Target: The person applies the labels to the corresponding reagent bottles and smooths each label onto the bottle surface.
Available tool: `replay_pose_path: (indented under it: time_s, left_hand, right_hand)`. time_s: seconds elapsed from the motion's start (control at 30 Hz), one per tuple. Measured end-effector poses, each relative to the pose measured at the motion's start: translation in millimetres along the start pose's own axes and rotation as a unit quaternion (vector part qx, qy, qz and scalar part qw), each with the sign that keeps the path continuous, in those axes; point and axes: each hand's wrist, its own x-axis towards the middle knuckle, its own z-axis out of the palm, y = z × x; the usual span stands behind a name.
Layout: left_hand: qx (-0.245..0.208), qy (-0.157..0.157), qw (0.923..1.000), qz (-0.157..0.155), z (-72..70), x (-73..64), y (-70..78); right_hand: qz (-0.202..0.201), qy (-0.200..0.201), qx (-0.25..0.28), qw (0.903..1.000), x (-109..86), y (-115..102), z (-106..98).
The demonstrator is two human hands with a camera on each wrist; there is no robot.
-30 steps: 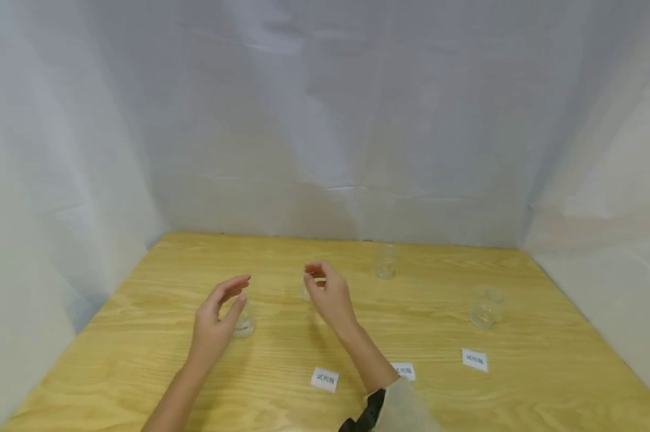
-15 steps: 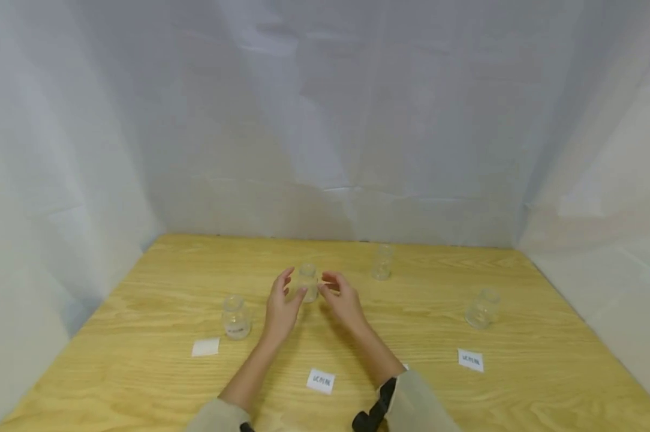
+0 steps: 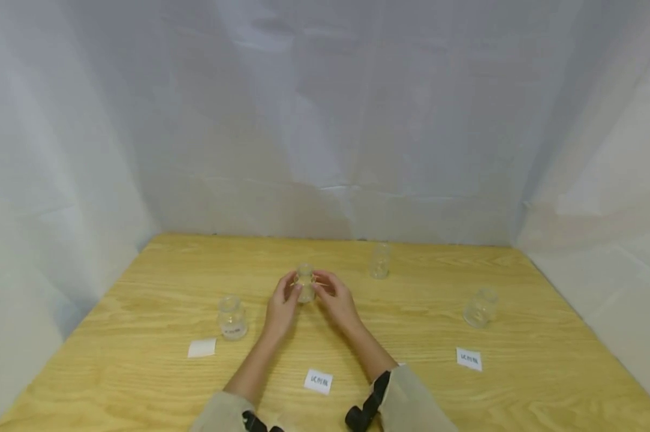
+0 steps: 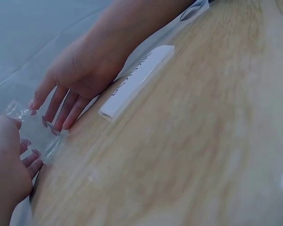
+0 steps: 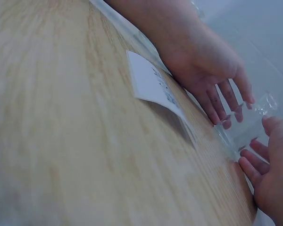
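A clear glass reagent bottle stands upright on the wooden table between my two hands. My left hand holds its left side, thumb in front and fingers curled behind. Opposite it, my right hand grips the right side in the same way. Through the glass in the left wrist view, fingertips show against the bottle wall. The right wrist view has both hands around the same bottle, its base on or close to the tabletop.
Another glass bottle with a label stands left, beside a blank white card. Two more bottles stand at the back and right. Printed cards lie at front centre and right. White sheeting encloses the table.
My left hand has left the labelled bottle and moved right to the middle bottle. My right hand has closed in from the other side, and both now hold it.
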Motion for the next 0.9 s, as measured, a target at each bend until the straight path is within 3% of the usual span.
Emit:
replay_pose_path:
  time_s: [0.07, 0.2, 0.3, 0.43, 0.9]
  left_hand:
    - [0.003, 0.0, 1.0, 0.008, -1.0, -0.4, 0.2]
    - [0.0, -0.005, 0.9999, 0.012, -3.5, -6.3, 15.6]
    - [-0.001, -0.005, 1.0, 0.008, -3.5, -7.7, 15.5]
    - [0.006, 0.0, 1.0, 0.006, -2.2, -6.3, -0.6]
    - [0.017, -0.017, 0.9997, 0.002, -5.2, -19.2, 1.7]
  right_hand:
    - [0.004, -0.001, 0.002, 1.0, 0.1, 1, 1]
    - [0.002, 0.002, 0.002, 1.0, -1.0, -1, 2]
    - [0.003, 0.007, -0.003, 1.0, -2.9, -3, 3]
    - [0.022, 0.012, -0.004, 0.9997, -6.3, -5, 5]
    - [0.06, 0.003, 0.014, 0.9981, -19.2, -18, 3]
